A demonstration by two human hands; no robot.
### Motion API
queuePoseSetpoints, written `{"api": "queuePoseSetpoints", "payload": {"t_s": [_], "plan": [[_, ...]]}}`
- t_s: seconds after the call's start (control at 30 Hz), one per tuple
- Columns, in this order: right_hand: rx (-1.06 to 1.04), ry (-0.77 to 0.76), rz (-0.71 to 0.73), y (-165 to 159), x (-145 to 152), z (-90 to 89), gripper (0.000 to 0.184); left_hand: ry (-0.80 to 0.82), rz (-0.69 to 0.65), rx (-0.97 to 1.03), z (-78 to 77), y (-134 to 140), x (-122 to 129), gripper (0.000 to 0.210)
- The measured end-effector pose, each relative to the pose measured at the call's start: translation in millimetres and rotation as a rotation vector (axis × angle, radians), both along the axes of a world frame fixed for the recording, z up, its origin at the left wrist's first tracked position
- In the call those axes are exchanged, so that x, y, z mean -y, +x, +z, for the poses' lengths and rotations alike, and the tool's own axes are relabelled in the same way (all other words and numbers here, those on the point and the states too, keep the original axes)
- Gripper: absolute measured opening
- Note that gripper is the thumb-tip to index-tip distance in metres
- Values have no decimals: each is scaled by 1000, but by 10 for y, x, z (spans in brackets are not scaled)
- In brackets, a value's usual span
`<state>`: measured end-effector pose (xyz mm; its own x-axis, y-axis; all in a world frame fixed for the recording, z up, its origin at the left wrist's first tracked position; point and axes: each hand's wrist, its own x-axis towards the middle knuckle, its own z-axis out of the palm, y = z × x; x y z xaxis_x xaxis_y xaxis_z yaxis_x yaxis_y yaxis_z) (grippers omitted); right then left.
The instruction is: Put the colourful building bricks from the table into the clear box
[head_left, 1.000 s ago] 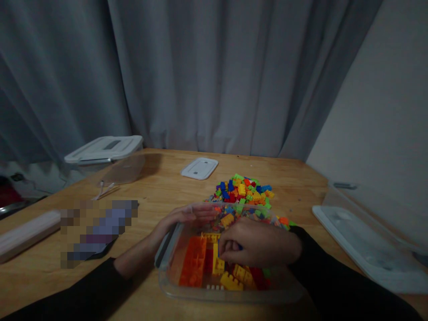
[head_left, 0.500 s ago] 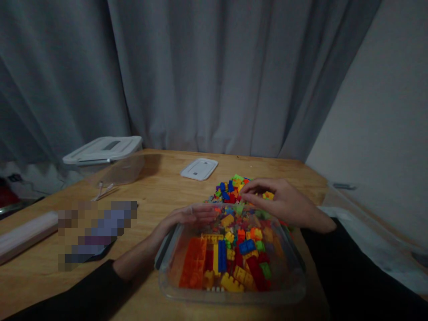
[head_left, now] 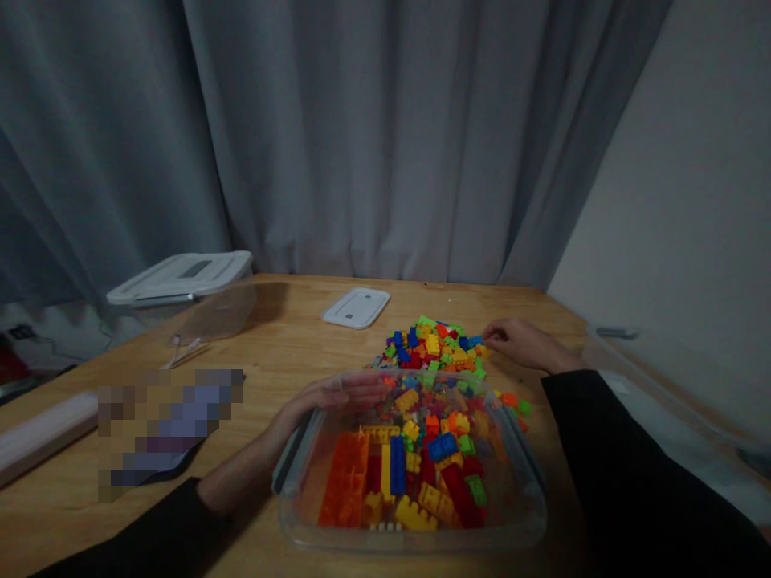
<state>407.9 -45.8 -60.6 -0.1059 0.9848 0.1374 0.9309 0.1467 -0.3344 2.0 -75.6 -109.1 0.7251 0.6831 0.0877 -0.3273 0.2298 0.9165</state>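
Clear plastic made up the tub (head_left: 415, 542) in front of us, low in the middle of the frame. Inside it we saw toy bricks: a big orange brick (head_left: 343, 482) on the left, a long dark blue brick (head_left: 397, 466) near the middle, and red, yellow and green ones around them.

Our left hand (head_left: 337, 393) lay at the tub's far left corner, with its fingers out straight and nothing in its grip. Our right hand (head_left: 511, 337) was past the tub, right of the middle of the frame. Its finger and thumb were close together by a light blue brick (head_left: 474, 341), at the right edge of a bright brick pile (head_left: 432, 345). We could not tell if they had hold of it. The pile sat on the wooden counter (head_left: 289, 345), just behind the tub. A few loose bricks (head_left: 523, 408) lay to the tub's right.

A small white lid (head_left: 356, 308) lay flat behind the pile, a bit to the left. At the left of the frame stood a big clear box (head_left: 229, 309) with a white top (head_left: 181, 277). Grey curtains (head_left: 361, 136) hung across the upper part.
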Motion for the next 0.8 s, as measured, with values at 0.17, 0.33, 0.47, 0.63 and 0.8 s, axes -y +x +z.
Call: {"api": "queuePoseSetpoints", "payload": {"t_s": [0.17,0.33,0.47,0.63,0.8], "plan": [[18,-53,-3,-73,-34,-86,20,-8,9,-5,11,0,30,43],[4,-89,17,-89,-35,-92,23,-50,45,5,-33,10,-2,47],[-32,-77,72,-161,23,11,28,-46,28,-4,-24,-3,-7,46],[-17,-90,41,-176,-12,-52,25,-29,15,-26,19,-14,31,44],[3,-97,-65,4,-118,-289,19,-30,15,-4,18,21,6,43]]}}
